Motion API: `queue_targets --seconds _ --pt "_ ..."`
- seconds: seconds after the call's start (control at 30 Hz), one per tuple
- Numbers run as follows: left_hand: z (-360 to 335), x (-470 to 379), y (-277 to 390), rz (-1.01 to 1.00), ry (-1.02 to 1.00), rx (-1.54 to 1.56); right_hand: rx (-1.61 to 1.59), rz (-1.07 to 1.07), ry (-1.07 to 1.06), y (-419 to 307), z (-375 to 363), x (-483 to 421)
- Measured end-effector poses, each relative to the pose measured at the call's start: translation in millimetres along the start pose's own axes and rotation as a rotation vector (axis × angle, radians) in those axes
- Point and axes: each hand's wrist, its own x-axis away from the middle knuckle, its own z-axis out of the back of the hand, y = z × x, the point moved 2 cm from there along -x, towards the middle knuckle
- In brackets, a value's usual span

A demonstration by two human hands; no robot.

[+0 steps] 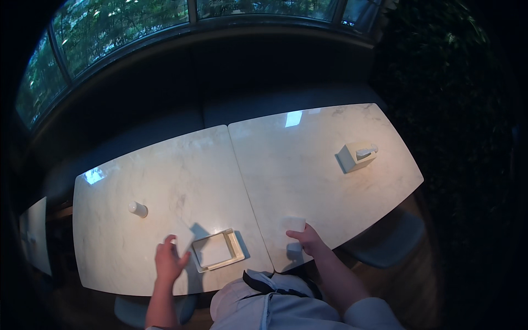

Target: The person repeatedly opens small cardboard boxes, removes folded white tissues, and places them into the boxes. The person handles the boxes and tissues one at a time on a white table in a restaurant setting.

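My left hand (170,258) is at the left of an open box, thumb and fingers around a thin, flat white piece (184,238). This piece tilts above the table, and its material is hard to tell. Beside it sits the shallow rectangular cream box (238,246), its open side up and a pale flat surface showing inside. My right hand (310,238) grips a small white object (296,225), possibly folded paper, just above the right table half. Its shadow falls on the marble-look top below.
Two pale marble-look tables (198,173) stand joined along a seam. A white cylindrical shaker (137,209) stands at left. At right is a tissue box (355,157) with tissue sticking out. A dark bench (264,101) runs behind; a grey chair (387,239) is at right.
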Motion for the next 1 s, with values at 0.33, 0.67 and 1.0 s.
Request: queue_targets --seconds 0.33,0.67,1.0 --pt "9 24 49 -0.077 -0.154 0.697 0.307 0.303 -0.128 -110 -130 93" --pt "-1 55 159 -0.105 -0.359 1.692 0.762 1.097 -0.139 -120 -198 121" --pt "1 48 163 -0.205 -0.574 1.643 0.773 0.594 -0.584 -149 -182 130"
